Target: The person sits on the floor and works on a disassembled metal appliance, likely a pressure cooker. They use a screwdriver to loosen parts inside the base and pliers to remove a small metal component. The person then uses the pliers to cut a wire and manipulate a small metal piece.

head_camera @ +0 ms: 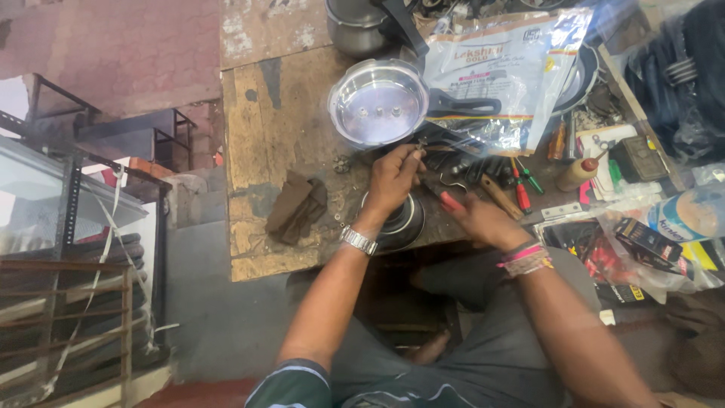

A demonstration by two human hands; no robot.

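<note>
The left hand is pinched narrow, fingertips closed on a small dark part that is too small to identify, held just below the steel lid. That lid lies on the wooden counter with its shiny inner face up, and its black handle points away from the lid toward the clear plastic bag, which partly covers it. The left wrist, wearing a metal watch, crosses over a round steel pot standing nearer the person than the lid. The right hand is curled around a red-handled tool, probably pliers, though blur hides the tip; this hand sits to the far side of the pot from the lid's brown neighbour, a crumpled cloth. Beyond the right hand, away from the lid, lie several screwdrivers and a small brown bottle. A second dark pot stands above the lid at the counter's far edge.
</note>
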